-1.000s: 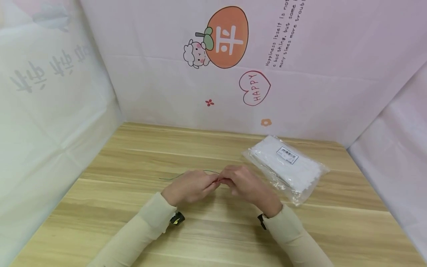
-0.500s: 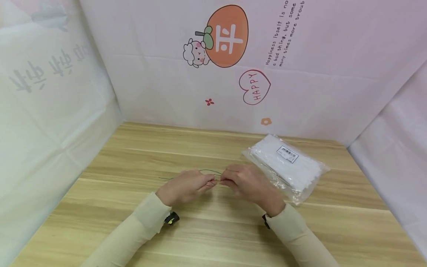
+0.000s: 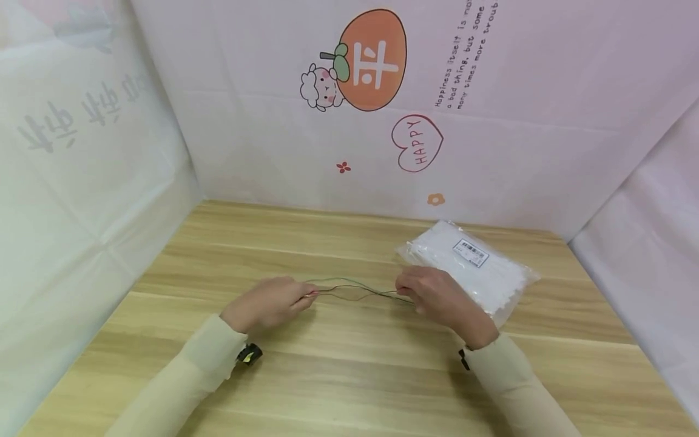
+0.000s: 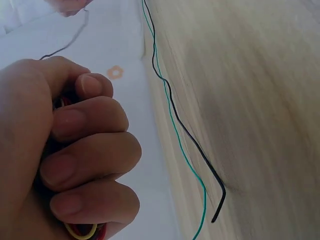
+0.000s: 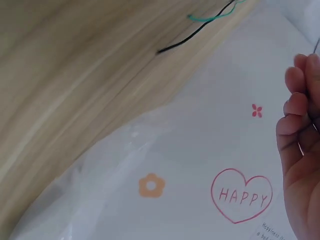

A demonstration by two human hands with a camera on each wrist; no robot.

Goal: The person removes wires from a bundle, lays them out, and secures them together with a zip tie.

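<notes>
In the head view my left hand [image 3: 270,302] is left of centre. The left wrist view shows its fingers curled tightly round a bundle of thin wires [image 4: 82,232], with red and yellow loops showing below the little finger. My right hand [image 3: 441,301], right of centre, pinches a thin dark wire that stretches across from the left hand. A loose black wire [image 4: 197,146] and a loose green wire [image 4: 180,147] run side by side, their free ends visible in the right wrist view too. Most of the bundle is hidden in the left fist.
A clear plastic bag [image 3: 475,267] of white items with a barcode label lies on the wooden table [image 3: 349,376], just behind my right hand. A printed white cloth [image 3: 262,145] hangs behind the table, and more cloth closes both sides.
My hands, close together before, have moved apart, left hand to the left and right hand to the right. Several wires now stretch visibly between them. The bag stays put.
</notes>
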